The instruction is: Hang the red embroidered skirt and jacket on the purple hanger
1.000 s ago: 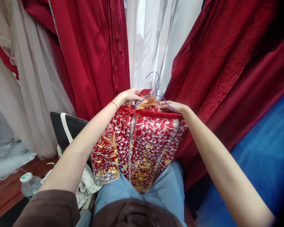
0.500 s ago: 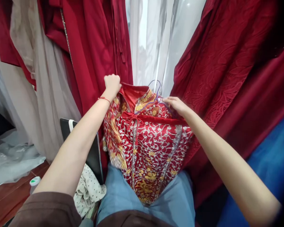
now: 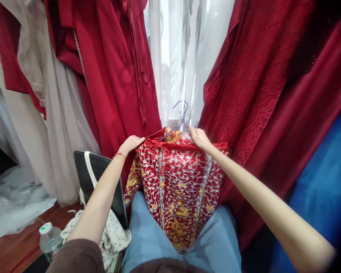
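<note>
Red embroidered garment (image 3: 184, 182) is down between the blue trouser legs (image 3: 144, 231), purple hanger (image 3: 184, 117) sticking out up top. Left hand (image 3: 131, 143) has its top edge pinched; right hand (image 3: 200, 138) is curled by the hanger, can't tell on what. White fabric (image 3: 173, 64) behind.

left fingers (image 3: 138, 140) grip the embroidered red outfit (image 3: 182, 172), right fingers (image 3: 192, 131) beside the purple hanger (image 3: 183, 122).

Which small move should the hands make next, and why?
Perhaps the left hand should ease the red embroidered cloth over the nearest slope of the purple hanger, because that slope shows partly uncovered and the hand seems to pinch cloth beside it.
</note>
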